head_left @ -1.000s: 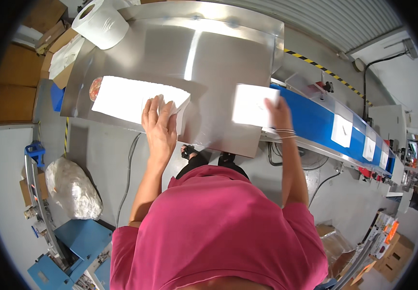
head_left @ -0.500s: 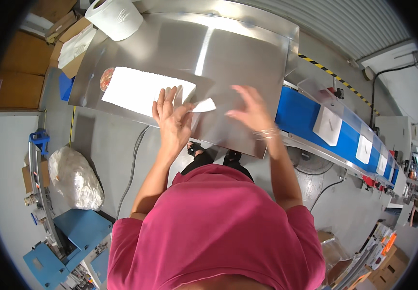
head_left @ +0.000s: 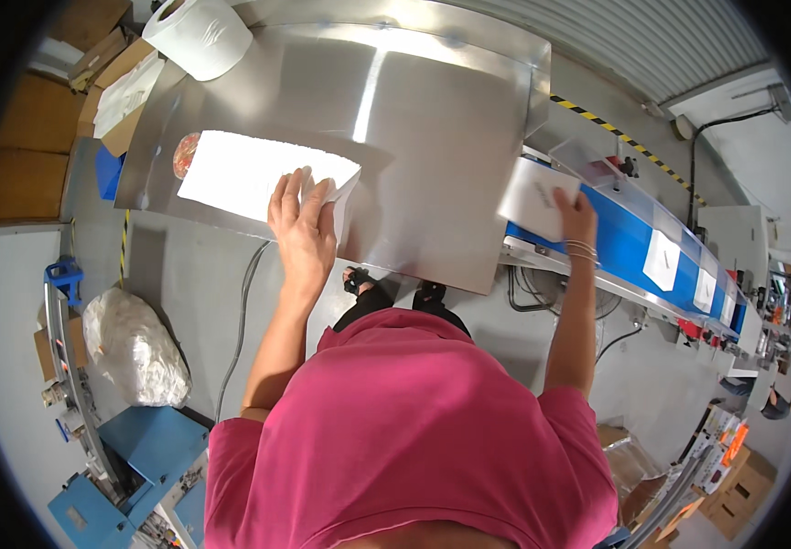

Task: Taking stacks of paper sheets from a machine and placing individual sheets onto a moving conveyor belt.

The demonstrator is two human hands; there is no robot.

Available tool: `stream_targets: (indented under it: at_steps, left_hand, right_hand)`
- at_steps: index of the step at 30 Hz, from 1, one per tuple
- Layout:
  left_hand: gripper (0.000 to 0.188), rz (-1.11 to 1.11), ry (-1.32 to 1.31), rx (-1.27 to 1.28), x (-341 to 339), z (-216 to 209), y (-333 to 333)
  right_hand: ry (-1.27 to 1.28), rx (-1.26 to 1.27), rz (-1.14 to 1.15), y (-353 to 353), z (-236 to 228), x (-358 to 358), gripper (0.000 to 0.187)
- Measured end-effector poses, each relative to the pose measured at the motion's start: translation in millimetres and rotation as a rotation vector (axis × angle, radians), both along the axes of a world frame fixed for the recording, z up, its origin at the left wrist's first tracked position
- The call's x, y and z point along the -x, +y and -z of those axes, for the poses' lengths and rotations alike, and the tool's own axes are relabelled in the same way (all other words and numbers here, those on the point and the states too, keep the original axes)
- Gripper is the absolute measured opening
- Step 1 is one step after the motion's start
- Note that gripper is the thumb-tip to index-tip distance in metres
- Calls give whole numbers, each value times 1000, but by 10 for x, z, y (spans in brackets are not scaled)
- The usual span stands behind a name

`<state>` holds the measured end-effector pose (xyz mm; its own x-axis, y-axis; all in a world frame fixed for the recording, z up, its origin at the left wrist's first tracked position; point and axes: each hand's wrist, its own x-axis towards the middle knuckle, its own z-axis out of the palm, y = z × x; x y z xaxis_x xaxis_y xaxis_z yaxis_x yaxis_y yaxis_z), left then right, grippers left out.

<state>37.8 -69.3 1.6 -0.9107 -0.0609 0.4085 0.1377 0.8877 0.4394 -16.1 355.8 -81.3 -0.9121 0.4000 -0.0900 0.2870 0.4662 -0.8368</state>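
A long row of white paper-like packets (head_left: pixel 240 178) lies on the steel table (head_left: pixel 432 174), its separate pieces hard to make out. Against its far left end sits a clear bag with reddish contents (head_left: pixel 186 156). My left hand (head_left: pixel 304 220) rests on the row's right end, fingers stretched across the top, thumb near the end face. My right hand (head_left: pixel 576 218) grips a flat white packet (head_left: pixel 532 199) with dark print, at the end of the blue conveyor belt (head_left: pixel 629 213). The packet overhangs the table's right edge and is slightly blurred.
More white packets (head_left: pixel 661 260) lie spaced along the belt, beneath a clear cover. A large white paper roll (head_left: pixel 208 46) stands at the table's far left corner, beside an open carton (head_left: pixel 125 105). A filled plastic bag (head_left: pixel 134 348) lies on the floor at left.
My right hand has moved right from above the table to the conveyor's end and taken hold of a packet. A small white flap by my left hand no longer sticks out.
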Motion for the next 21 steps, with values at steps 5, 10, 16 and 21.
stream_targets:
  at_steps: [5,10,16,21]
  left_hand:
    - [31,-26,24,-80,20,-26,57]
    - [27,-35,13,-111,40,8,44]
    - [25,125,-92,-54,40,-49,-41]
    - [43,-35,-47,15,85,-9,-109]
  right_hand:
    - [4,-995,288,450,109,-97,66]
    - [362,-527,-402,-792,-234,123,54]
    - [395,-61,-937,-2351,-418,184,45]
    - [-49,481,-822,-2083,-177,139,40]
